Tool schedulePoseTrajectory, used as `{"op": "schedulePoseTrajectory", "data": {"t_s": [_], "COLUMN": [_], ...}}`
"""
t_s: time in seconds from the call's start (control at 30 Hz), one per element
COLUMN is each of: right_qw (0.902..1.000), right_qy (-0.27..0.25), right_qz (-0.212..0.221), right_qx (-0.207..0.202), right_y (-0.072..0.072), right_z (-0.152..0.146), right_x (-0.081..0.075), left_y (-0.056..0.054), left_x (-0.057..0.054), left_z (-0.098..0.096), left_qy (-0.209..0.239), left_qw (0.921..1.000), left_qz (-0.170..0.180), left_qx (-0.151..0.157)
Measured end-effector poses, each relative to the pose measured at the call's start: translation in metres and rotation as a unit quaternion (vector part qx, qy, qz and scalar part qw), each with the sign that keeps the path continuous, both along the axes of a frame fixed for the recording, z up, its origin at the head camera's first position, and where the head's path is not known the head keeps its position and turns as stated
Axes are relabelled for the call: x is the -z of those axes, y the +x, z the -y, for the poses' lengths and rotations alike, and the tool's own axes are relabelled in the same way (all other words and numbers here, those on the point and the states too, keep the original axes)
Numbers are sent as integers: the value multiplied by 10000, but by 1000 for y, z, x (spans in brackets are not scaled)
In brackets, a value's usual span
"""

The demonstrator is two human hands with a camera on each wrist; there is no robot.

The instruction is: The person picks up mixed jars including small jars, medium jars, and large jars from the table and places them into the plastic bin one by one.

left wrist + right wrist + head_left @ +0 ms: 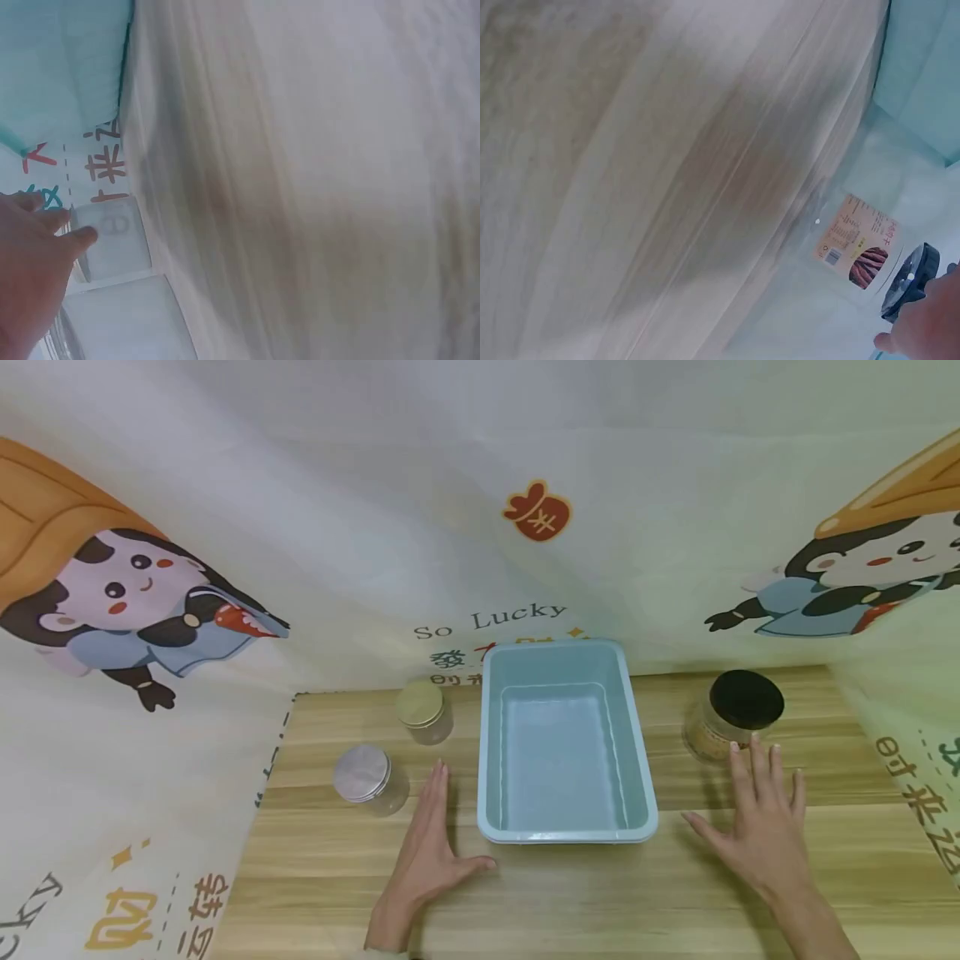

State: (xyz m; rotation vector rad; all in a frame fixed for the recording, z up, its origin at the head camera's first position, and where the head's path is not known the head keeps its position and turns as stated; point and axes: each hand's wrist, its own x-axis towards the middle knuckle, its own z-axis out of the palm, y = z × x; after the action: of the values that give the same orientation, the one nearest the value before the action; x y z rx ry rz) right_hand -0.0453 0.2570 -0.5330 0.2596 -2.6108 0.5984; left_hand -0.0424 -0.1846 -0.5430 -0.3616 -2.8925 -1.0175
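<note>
Left hand (431, 853) near-left of the bin (555, 760): fingers straight and together, pointing far, thumb out right, grip wide. Silver-lid jar (369, 778) to its left, gold-lid jar (425, 713) far of it, on the worktop (585, 897). Right hand (767, 831) right of the bin: fingers fanned, pointing far, thumb out left, grip wide. Black-lid jar (735, 714) at its fingertips; contact unclear.

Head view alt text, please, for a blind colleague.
A left hand and a right hand, outstretched and holding nothing, flank a pale blue tub on a wood-grain table. Left of the tub stand a silver-lidded jar and a gold-lidded jar; right of it, a black-lidded jar that the right hand partly overlaps, contact unclear.
</note>
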Motion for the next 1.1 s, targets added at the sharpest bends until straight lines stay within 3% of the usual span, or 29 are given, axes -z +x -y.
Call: {"op": "schedulePoseTrajectory", "data": {"t_s": [0.13, 0.5, 0.83, 1.1], "right_qw": [9984, 9909, 9932, 9915], "right_qy": [-45, -261, -194, -368], "right_qz": [-550, -1239, -968, -1044], "right_qx": [107, 448, 614, 676], "right_y": [-5, -11, -12, -14], "right_z": [-1, -7, -15, -16], "right_x": [0, -3, -6, -10], "left_y": [4, 5, 4, 3], "left_x": [-4, -11, -13, -15], "left_z": [-1, -14, -18, -19], "left_qy": [294, 852, 952, 1095], "left_qw": [9992, 9929, 9945, 9934], "left_qz": [280, 804, 435, 307], "left_qx": [-59, -187, -68, 124]}}
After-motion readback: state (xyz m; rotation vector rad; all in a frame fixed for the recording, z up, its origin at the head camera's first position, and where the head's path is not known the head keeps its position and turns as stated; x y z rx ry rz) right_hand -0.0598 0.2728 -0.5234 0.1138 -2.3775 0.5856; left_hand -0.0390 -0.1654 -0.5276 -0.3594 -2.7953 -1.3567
